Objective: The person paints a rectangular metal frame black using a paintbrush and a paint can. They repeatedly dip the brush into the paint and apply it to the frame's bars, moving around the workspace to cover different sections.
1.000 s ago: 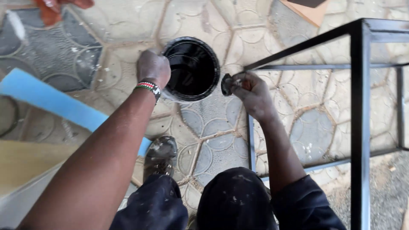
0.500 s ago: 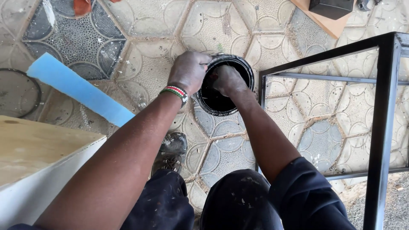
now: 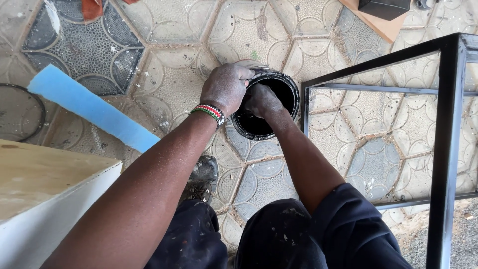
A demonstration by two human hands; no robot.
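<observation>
A round black paint can (image 3: 292,88) stands open on the patterned floor tiles, with dark liquid inside. My left hand (image 3: 226,87), a beaded band at its wrist, grips the can's near-left rim. My right hand (image 3: 262,100) reaches down into the can with its fingers curled. Its fingertips, and anything they hold, are hidden inside.
A black metal frame (image 3: 446,129) stands close on the right of the can. A blue strip (image 3: 89,107) lies on the tiles at left, near a wooden-topped white box (image 3: 45,189). My paint-spotted shoe (image 3: 201,177) and knees are below. A brown board (image 3: 378,24) lies far right.
My right hand, which held a small dark round thing beside the can, has gone down into it. My left hand has shifted on the rim. The view has drawn closer.
</observation>
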